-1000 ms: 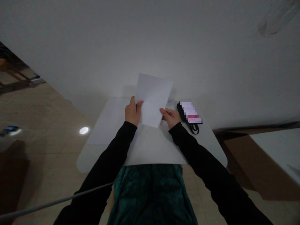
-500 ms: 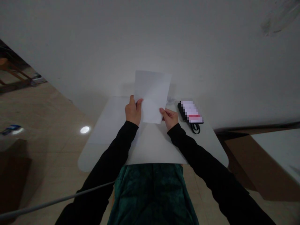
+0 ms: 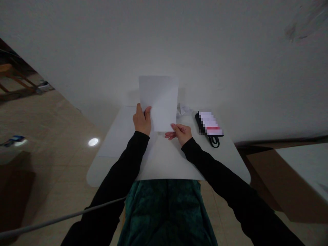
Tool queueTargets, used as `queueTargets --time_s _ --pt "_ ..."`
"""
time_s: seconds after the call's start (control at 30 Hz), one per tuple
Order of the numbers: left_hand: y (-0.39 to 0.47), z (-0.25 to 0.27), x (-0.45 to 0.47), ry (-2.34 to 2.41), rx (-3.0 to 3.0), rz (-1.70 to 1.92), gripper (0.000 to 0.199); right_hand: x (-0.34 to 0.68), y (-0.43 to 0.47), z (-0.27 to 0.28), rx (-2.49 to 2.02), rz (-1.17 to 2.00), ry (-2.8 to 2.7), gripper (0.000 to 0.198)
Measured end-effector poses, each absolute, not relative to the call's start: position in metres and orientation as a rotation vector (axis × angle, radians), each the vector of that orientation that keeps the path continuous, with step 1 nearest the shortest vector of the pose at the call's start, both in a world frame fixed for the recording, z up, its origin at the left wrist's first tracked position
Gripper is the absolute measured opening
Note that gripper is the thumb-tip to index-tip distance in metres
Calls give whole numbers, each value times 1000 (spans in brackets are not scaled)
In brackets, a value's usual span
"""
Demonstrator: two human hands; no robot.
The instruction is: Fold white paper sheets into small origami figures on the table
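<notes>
A blank white sheet of paper (image 3: 159, 97) is held up above the table, facing me. My left hand (image 3: 142, 119) grips its left edge, thumb on the near face and the other fingers mostly hidden behind. At the lower right corner, my right hand (image 3: 181, 132) pinches the sheet, its thumb in front and its other fingers reaching under the bottom edge. More white paper (image 3: 115, 133) lies flat on the left part of the table, partly covered by my left hand and sleeve.
The small white table (image 3: 169, 160) stands against a pale wall (image 3: 217, 51). A phone (image 3: 211, 123) on a black case with a strap lies at its right. Crumpled clear-looking material (image 3: 183, 110) sits behind the sheet. A cardboard box (image 3: 289, 184) stands at the right.
The sheet has shifted left and turned more upright, with both hands moving slightly left. The right hand's grip has slid down to the bottom corner, its fingers now showing below the edge.
</notes>
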State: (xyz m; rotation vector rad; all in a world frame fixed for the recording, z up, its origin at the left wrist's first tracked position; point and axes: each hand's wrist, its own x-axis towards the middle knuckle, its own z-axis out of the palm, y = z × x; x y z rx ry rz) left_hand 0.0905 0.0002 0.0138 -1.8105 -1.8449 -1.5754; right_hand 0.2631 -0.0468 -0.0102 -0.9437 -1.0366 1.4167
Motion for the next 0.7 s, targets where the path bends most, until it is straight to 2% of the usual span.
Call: queueTargets --time_s 0.4,0.47,0.6,0.7 --pt "-3 18 91 -1791 -1762 -1708 50 262 -48 -13 -910 1206 -1130 42" --pt "-4 19 95 -1768 -1790 -1773 50 268 -48 -9 -960 1064 -1220 38" --pt "-3 16 102 -1806 -1845 -1836 48 285 -47 2 -1055 527 -1365 22" --pt "-6 15 102 -1744 -1709 -1865 54 296 -45 10 -1052 356 -1324 24"
